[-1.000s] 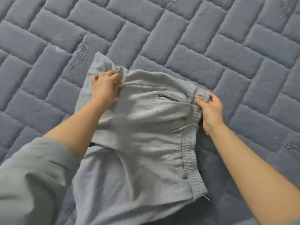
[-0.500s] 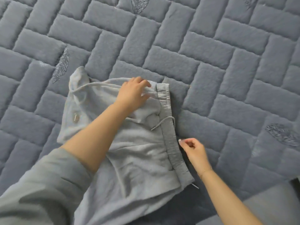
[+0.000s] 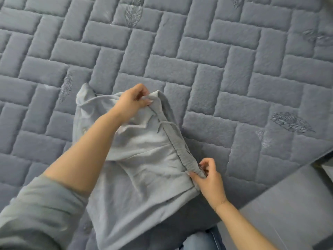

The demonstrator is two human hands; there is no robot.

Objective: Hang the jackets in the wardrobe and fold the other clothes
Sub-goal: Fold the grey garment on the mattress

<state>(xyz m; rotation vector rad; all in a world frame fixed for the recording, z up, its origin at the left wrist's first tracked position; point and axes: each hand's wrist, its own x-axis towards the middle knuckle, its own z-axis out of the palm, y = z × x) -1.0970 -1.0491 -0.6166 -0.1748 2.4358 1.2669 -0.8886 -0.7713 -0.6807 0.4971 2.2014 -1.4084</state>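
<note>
Grey sweatpants (image 3: 144,159) lie partly folded on the bed's quilted grey-blue cover (image 3: 234,69), near its front edge, with the elastic waistband (image 3: 177,141) running diagonally from upper left to lower right along the garment's right side. Left hand (image 3: 132,102) pinches the far end of the waistband, fingers curled round a raised fold of cloth at the top corner. Right hand (image 3: 207,179) grips the near end of the waistband, thumb on top, fingers tucked under the edge. Drawstring (image 3: 166,124) loops loose across the band about midway between the hands. Fabric is bunched and creased under the left forearm; one corner of the garment (image 3: 83,92) sticks up at the far left, well clear of either hand. Lower part of the sweatpants hangs over the bed edge toward the camera. Left arm wears a pushed-up grey-green sleeve (image 3: 36,213); a thin bracelet (image 3: 222,202) sits on the right wrist. Cover has a brick-pattern quilting with embroidered leaf motifs (image 3: 134,14). Blue denim (image 3: 200,240) shows at bottom centre, and a grey bed side panel (image 3: 288,204) at lower right.
</note>
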